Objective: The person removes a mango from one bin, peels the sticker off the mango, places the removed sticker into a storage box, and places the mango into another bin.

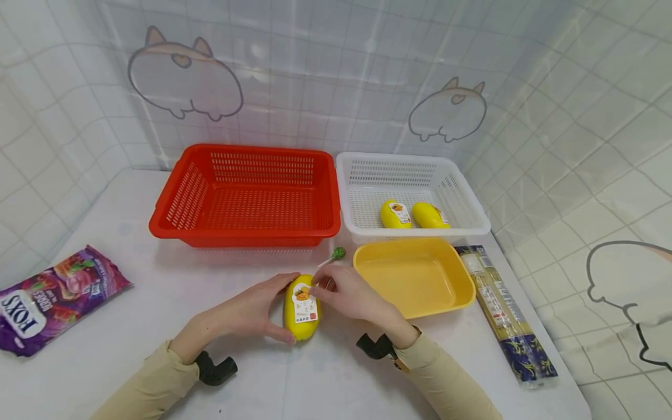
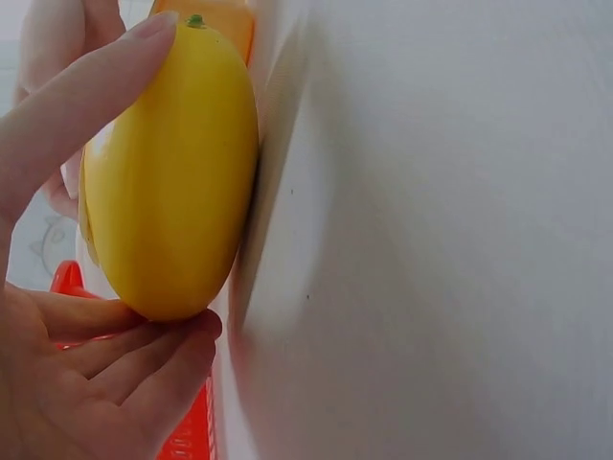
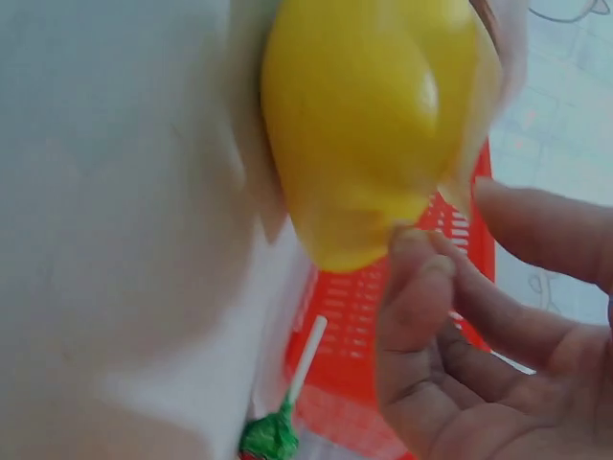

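A glossy yellow mango-shaped piece [image 1: 301,324] with a white label [image 1: 307,312] lies on the table in front of me. My left hand [image 1: 238,312] grips it lengthwise, the thumb at its near end and the fingers at its far end. In the left wrist view a small green stem tip marks one end of the mango piece [image 2: 182,182]. The right hand [image 1: 349,291] bends its fingers at the label's upper right corner. In the right wrist view, the label's edge stands off the mango piece [image 3: 354,125] between thumb and forefinger. Just beyond lies a green-wrapped lollipop [image 1: 339,252].
At the back stand a red basket [image 1: 257,241] and a white basket [image 1: 409,232] with two more yellow mango pieces [image 1: 395,214]. A yellow tub [image 1: 415,312] sits right of my hands. A long blue-ended packet [image 1: 506,318] lies far right, a purple candy bag [image 1: 63,294] far left.
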Motion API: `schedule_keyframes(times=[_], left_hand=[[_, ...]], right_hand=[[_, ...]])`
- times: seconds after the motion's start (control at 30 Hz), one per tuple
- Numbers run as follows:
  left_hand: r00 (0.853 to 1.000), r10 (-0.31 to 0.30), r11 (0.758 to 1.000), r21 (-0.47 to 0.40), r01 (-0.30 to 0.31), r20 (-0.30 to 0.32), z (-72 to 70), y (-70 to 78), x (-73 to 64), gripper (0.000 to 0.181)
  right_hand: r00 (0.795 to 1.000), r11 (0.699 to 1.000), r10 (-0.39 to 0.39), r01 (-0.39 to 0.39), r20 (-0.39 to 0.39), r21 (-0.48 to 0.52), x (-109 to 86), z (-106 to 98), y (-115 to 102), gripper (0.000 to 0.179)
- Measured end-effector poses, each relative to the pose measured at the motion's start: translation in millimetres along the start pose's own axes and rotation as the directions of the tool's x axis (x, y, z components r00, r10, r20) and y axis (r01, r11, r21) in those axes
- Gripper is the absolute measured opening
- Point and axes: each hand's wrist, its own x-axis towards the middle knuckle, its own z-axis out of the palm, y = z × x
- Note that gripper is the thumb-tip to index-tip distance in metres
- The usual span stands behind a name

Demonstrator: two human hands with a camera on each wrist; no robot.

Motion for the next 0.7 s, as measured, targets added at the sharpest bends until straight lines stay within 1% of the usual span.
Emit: schedule_keyframes(times=[0.13, 0.3, 0.37, 0.53, 0.7], left_hand=[[1.0, 0.01, 1.0, 0.0, -0.01, 0.0, 0.8, 0.2, -0.6, 0.118], [1.0, 0.027, 1.0, 0.004, -0.027, 0.004, 1.8, -0.2, -0.6, 0.117], [0.999, 0.035, 0.999, 0.004, -0.035, 0.003, 2.2, -0.3, -0.7, 0.118], [1.0, 0.025, 0.999, 0.021, -0.025, -0.011, 3.3, 0.2, -1.1, 0.121], [1.0, -0.01, 1.0, 0.02, 0.011, -0.022, 3.8, 1.4, -0.5, 0.122]], right_hand=[[0.999, 0.999, 0.018, -0.017, -0.029, 0.032, 1.0, 5.0, -0.1, 0.012], [0.996, 0.998, 0.034, -0.03, -0.081, 0.048, 3.6, 9.9, 2.2, 0.012], [0.995, 0.998, 0.034, -0.029, -0.09, 0.054, 4.8, 11.1, 3.2, 0.014], [0.996, 0.997, 0.03, -0.023, -0.087, 0.075, 6.4, 11.5, 4.1, 0.014], [0.996, 0.995, 0.024, -0.016, -0.088, 0.095, 6.7, 11.2, 5.1, 0.014]])
